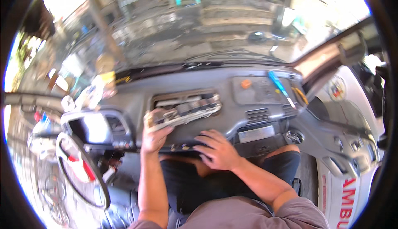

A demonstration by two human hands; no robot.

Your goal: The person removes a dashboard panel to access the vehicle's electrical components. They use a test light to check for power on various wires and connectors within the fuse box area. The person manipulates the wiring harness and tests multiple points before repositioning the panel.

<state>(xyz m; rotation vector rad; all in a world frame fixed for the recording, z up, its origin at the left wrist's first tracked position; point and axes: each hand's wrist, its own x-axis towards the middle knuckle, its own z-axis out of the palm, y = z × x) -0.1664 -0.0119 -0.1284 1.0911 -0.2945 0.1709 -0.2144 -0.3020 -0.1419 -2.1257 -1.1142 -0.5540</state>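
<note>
My left hand is closed on the left end of a long rectangular dashboard unit with a pale frame and dark blocky parts inside. The unit sits tilted at the near side of a rectangular opening in the top of the grey dashboard. I cannot make out what kind of unit it is. Over my lap, close to the dashboard's near edge, my right hand is empty with its fingers spread. It stays apart from the unit.
On the dashboard's right lie a blue-handled screwdriver, a small orange object and a yellow-orange handled tool. The steering wheel stands at the left, below the instrument housing. The open door is at the right.
</note>
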